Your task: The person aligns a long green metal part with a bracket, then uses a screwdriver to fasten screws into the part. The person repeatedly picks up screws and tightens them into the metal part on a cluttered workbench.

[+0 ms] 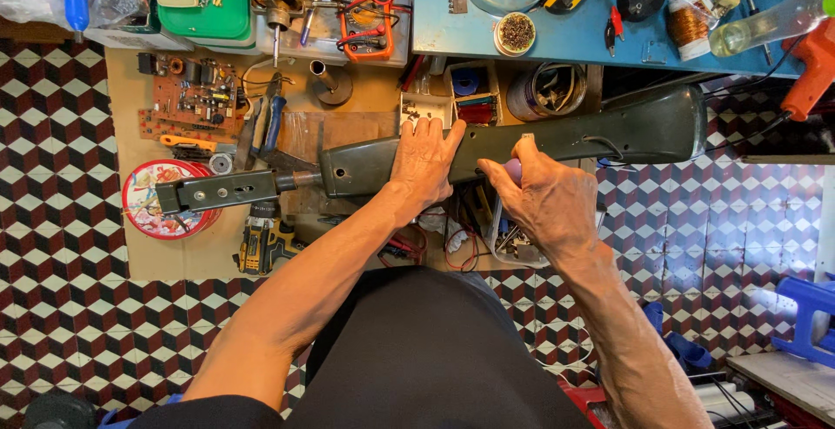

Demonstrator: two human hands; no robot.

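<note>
We see the right hand (544,199) closed around a small purple-tipped tool (513,171), pressing it against the near edge of a long dark green housing (557,138) that lies crosswise over the cluttered wooden worktop (174,255). Our left hand (424,161) rests flat and open on top of the housing, fingers spread toward the far side. A metal bracket (222,191) juts from the housing's left end, above a yellow cordless drill (261,242) and beside a round red tin (161,199). Beyond lie a circuit board (193,99) and an orange multimeter (364,3).
</note>
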